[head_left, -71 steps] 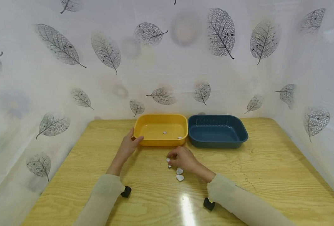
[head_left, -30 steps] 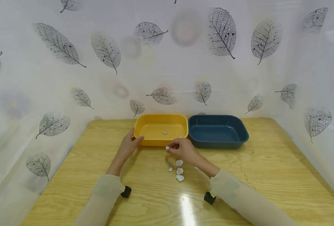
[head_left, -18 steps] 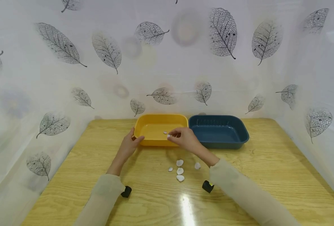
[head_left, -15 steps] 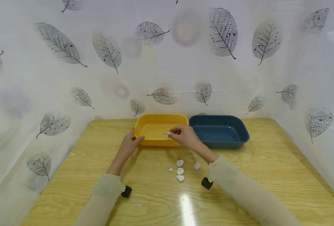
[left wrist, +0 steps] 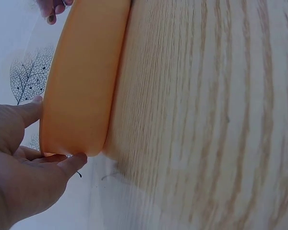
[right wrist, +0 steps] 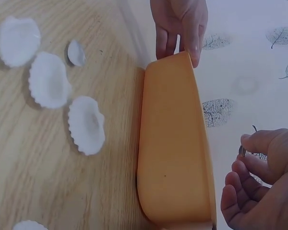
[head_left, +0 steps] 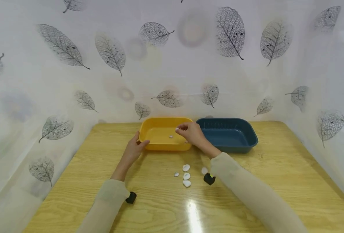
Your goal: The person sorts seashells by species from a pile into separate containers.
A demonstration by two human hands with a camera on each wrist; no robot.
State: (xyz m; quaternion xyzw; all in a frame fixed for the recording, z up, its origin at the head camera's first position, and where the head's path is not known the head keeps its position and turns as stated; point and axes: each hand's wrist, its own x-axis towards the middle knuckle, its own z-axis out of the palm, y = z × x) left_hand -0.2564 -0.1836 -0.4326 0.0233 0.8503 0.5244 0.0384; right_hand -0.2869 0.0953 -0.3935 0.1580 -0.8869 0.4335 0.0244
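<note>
At its front left corner, the yellow plastic tray (head_left: 166, 147) is gripped by my left hand (head_left: 132, 150), thumb at the front wall and fingers round the side. My right hand (head_left: 191, 132) pinches a small seashell (right wrist: 242, 151) between thumb and fingertips, above the right half of this tray. Inside the tray lies one little shell (head_left: 171, 136); another at its right is mostly covered by my hand. In front, on the table, three white scalloped shells (right wrist: 50, 80) form a column, with a smaller shell (right wrist: 76, 52) left of it and a pale shell (head_left: 204, 170) to the right.
A dark blue tray (head_left: 227, 149) stands right beside the yellow one at the table's back. The wooden table (head_left: 87, 181) meets a white leaf-print curtain (head_left: 172, 64) behind and at both sides. A black wrist camera (head_left: 209, 179) hangs below my right sleeve.
From among the shells on the table, my right hand has lifted a small shell and carried it up over the yellow tray, lately drifting a little farther back. My left hand stays put.
</note>
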